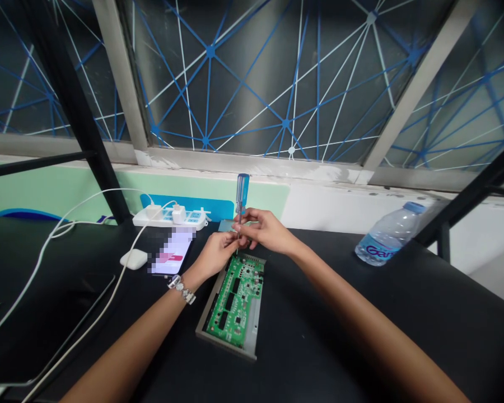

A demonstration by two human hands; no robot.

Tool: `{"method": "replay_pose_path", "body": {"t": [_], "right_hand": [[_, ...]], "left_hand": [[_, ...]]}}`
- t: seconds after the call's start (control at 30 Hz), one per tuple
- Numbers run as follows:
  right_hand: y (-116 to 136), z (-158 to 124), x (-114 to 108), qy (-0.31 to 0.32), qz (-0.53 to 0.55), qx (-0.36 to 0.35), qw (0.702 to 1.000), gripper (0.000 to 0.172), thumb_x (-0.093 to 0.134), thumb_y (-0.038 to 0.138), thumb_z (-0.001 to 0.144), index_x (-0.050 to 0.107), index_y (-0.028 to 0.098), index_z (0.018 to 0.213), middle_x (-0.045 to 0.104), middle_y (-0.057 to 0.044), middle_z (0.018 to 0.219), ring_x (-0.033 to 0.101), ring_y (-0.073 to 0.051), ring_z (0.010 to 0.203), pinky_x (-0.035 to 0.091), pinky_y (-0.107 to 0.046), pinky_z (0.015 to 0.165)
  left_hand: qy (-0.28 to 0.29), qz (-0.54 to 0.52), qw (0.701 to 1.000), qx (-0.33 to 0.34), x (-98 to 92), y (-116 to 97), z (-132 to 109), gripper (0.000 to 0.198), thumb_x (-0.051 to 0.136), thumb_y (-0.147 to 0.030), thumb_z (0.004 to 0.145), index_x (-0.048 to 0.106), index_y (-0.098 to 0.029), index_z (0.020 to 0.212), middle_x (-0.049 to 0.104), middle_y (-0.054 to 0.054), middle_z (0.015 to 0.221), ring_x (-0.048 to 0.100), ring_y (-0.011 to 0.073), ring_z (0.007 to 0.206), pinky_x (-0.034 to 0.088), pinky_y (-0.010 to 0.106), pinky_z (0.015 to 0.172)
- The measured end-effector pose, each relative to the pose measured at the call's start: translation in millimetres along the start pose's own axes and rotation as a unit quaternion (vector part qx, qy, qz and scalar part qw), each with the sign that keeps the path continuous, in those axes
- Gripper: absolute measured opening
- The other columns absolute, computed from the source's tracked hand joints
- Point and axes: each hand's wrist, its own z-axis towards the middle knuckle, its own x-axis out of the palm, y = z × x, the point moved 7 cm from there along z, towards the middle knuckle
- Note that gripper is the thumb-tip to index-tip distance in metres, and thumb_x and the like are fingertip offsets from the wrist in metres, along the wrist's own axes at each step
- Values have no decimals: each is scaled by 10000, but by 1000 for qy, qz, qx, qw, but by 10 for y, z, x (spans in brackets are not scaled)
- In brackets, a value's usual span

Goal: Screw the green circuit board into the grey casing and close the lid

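A screwdriver (242, 193) with a clear and blue handle stands upright over the far end of a green circuit board (237, 302). My right hand (264, 229) is closed round its shaft just below the handle. Lower down, my left hand (220, 252) pinches near the screwdriver's tip, at the board's far left corner. What the left fingers hold is too small and hidden to make out. The board sits in a shallow grey metal tray (252, 330) that lies flat on the black table.
A water bottle (388, 235) leans at the right. On the left are a lit phone (173, 252), a white earbud case (133, 258) and a white power strip (172, 217). White cables (121, 271) trail past a dark tablet-like slab (37, 330). Windows stand behind the table.
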Motion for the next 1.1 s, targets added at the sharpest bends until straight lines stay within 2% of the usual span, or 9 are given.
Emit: {"method": "replay_pose_path", "body": {"t": [0.13,0.23,0.33,0.43,0.6,0.77,0.93,1.1], "right_hand": [[33,-18,-2,24,-2,12,1000,283,667,338,819,645,137,1017,665,-33,803,672,-123,601,524,-191,440],[25,-13,-13,16,-10,15,1000,263,635,318,838,660,132,1023,689,-32,739,668,-123,585,522,-190,445],[16,-3,-37,-7,-28,3,1000,234,631,304,835,673,135,992,709,-39,745,656,-117,556,506,-193,436],[11,1,-56,-23,-43,-17,999,208,632,306,830,675,140,947,673,-12,635,649,-127,535,486,-200,431],[-8,6,-64,-46,-51,-29,997,176,648,319,822,653,151,875,634,10,569,639,-136,501,469,-219,430],[-9,9,-58,-71,-55,-25,996,180,681,333,805,622,163,801,629,14,577,646,-142,488,444,-217,410],[15,2,-75,-67,-60,-18,996,236,702,357,792,630,153,888,674,-24,733,654,-131,522,464,-217,418],[34,-27,-16,19,-29,5,999,358,668,334,827,599,143,1123,666,-116,1134,687,-121,633,500,-206,452]], "left_hand": [[21,23,999,18,20,-42,3,307,489,-369,940,649,-115,876,704,77,887,640,198,848,490,311,793],[27,44,999,18,38,-24,8,311,477,-371,949,654,-116,925,708,90,942,646,209,900,496,342,845],[7,48,999,14,34,8,2,283,522,-372,930,644,-129,1011,711,103,998,660,218,944,507,360,872],[-31,68,997,17,-6,-9,-24,274,572,-359,906,617,-151,1079,718,91,984,681,212,932,523,350,860],[-73,122,989,35,-60,-108,-71,171,616,-295,878,637,-179,1002,741,52,951,706,203,878,541,326,826],[-88,84,992,19,-74,-56,-63,144,631,-306,868,657,-166,886,751,41,881,716,198,818,555,299,762],[-47,-17,998,-29,-46,90,-9,240,654,-357,849,670,-120,880,748,100,892,714,228,873,544,351,827],[1,-79,997,-19,-13,129,23,297,651,-400,849,677,-110,907,739,115,939,692,235,929,507,381,907]]}}
